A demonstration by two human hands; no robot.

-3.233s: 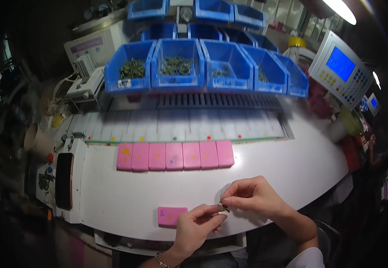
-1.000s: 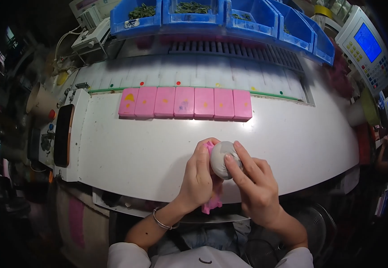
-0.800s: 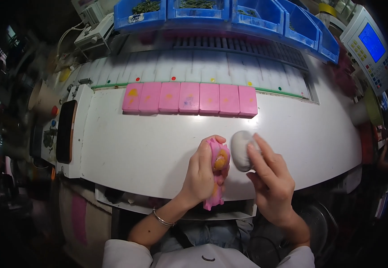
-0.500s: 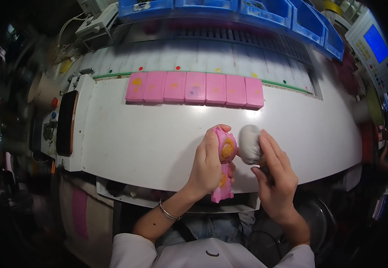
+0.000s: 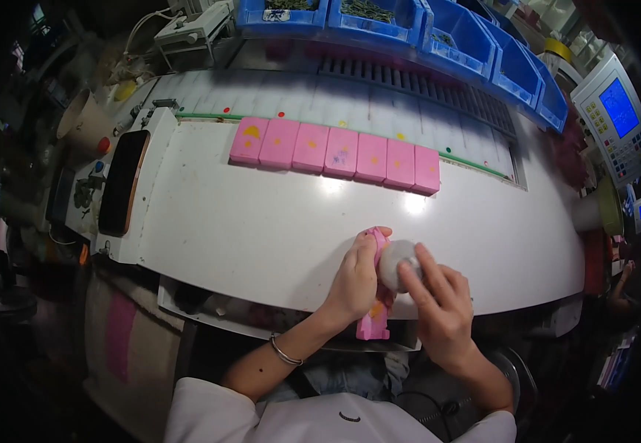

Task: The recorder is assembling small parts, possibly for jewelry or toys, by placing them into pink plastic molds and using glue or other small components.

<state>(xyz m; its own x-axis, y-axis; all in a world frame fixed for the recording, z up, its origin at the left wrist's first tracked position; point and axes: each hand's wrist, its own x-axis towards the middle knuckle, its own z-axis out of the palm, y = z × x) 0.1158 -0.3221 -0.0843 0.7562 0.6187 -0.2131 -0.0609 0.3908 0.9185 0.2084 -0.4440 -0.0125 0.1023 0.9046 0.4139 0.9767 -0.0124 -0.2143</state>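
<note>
My left hand [image 5: 354,282] is closed around a pink, soft-looking moulded piece [image 5: 373,326] with yellow-orange stains, held upright above the front of the white table. Its lower end sticks out below my fingers. My right hand [image 5: 444,308] grips a rounded, grey-white pad [image 5: 393,267], which looks like a stuffed cloth ball. The pad lies against the upper part of the pink piece and hides its stained face. Farther back, a row of several pink blocks [image 5: 341,151] with yellow marks stands side by side.
Blue bins [image 5: 459,53], some with green leafy bits, line the back. A dark phone [image 5: 125,184] lies on a white ledge at the left. A device with a blue screen [image 5: 618,107] stands at the far right. The white table [image 5: 261,236] has an open drawer below.
My right hand has brought the grey-white pad leftward onto the pink piece, which has turned more edge-on. The whole view has tilted a little.
</note>
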